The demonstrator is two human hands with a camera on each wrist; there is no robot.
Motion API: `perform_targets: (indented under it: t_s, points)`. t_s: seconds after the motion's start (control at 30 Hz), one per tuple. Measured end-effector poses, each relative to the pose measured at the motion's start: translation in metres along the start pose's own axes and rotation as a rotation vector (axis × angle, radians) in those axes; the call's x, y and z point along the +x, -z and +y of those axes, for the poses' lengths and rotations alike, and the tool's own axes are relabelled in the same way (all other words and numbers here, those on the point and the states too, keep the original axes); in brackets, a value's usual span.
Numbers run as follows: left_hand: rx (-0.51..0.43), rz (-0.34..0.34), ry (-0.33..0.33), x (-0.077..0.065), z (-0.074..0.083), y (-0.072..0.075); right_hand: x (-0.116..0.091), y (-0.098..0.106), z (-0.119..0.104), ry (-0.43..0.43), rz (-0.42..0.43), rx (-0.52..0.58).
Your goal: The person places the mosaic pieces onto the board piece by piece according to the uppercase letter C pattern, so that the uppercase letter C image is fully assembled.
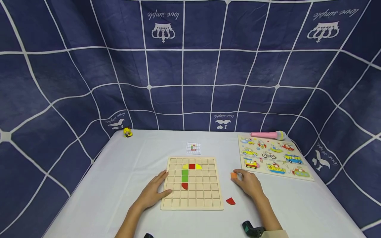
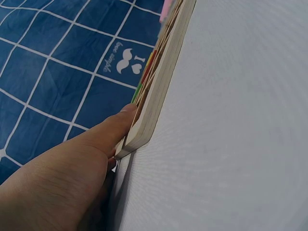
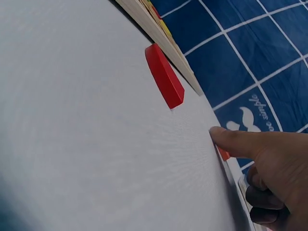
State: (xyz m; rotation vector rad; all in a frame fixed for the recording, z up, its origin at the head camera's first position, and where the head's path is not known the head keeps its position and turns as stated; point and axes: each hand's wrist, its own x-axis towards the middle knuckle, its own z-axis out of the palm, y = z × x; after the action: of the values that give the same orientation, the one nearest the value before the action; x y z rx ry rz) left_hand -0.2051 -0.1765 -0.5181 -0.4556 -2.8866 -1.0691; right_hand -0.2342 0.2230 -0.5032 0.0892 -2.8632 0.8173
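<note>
A wooden grid board (image 1: 205, 200) lies flat on the white table. Set in its cells are two green squares (image 1: 185, 176), a red square (image 1: 191, 166), two yellow pieces (image 1: 198, 167) with curved edges and a red quarter-circle (image 1: 185, 186). At the board's left side rests my left hand (image 1: 151, 193), its thumb on the frame and its fingers stretched along the edge. To the right of the board, my right hand (image 1: 250, 183) pinches an orange square block (image 1: 233, 176) between thumb and forefinger, low over the table. A loose red quarter-circle piece (image 3: 164, 77) lies between the board and that hand.
Behind the board lies a small card (image 1: 193, 148) printed with a coloured grid pattern. A vehicle puzzle board (image 1: 259, 158) is at the right, with a pink toy microphone (image 1: 265, 135) at its far edge. A yellow figurine (image 1: 127, 132) stands at the back left corner.
</note>
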Motion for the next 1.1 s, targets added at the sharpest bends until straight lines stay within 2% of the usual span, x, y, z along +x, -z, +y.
perform_targets:
  t_s: [0.17,0.33,0.6,0.87,1.1]
  points:
    - [0.0,0.0,-0.002,0.0,-0.001,-0.001,-0.001,-0.001,0.002,0.005,0.021,0.003]
    - [0.0,0.0,-0.002,0.0,-0.002,-0.002,-0.002,-0.004,-0.007,0.037,0.048,0.001]
    - [-0.006,0.002,-0.008,0.0,-0.002,-0.001,-0.005,-0.011,-0.056,0.194,0.027,0.041]
    - [-0.008,0.004,-0.008,0.0,-0.002,-0.001,-0.012,-0.042,-0.104,0.417,-0.062,0.038]
    - [-0.013,0.0,-0.007,0.0,-0.001,-0.001,-0.013,-0.062,-0.121,0.458,-0.082,0.033]
